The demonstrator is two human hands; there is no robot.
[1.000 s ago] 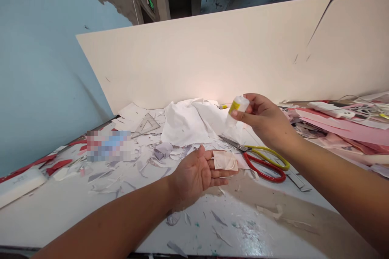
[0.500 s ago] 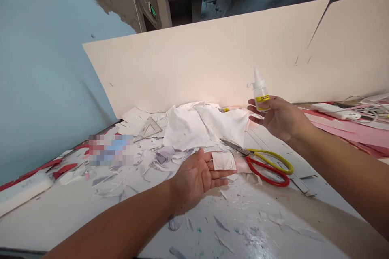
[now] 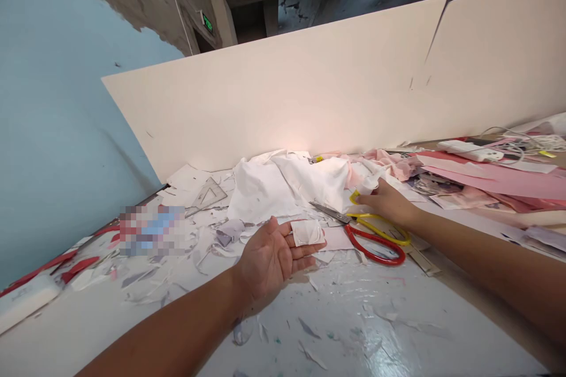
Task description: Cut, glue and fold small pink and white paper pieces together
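Now, left hand (image 3: 269, 259) open, palm up; right hand (image 3: 387, 203) at scissors (image 3: 375, 241), grip unclear; scrap-strewn table (image 3: 354, 330), cream board (image 3: 274, 94) behind.

Left hand (image 3: 269, 259) lies palm up — right hand (image 3: 387, 203) palm down.

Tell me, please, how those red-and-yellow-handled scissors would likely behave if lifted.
The scissors look rigid and rather heavy for their size, given the metal blades. Lying flat, they seem unlikely to roll, though the handles might swing.

Right hand (image 3: 388, 202) over yellow-and-red-handled scissors (image 3: 375, 240), left hand (image 3: 269, 259) palm-up beside them
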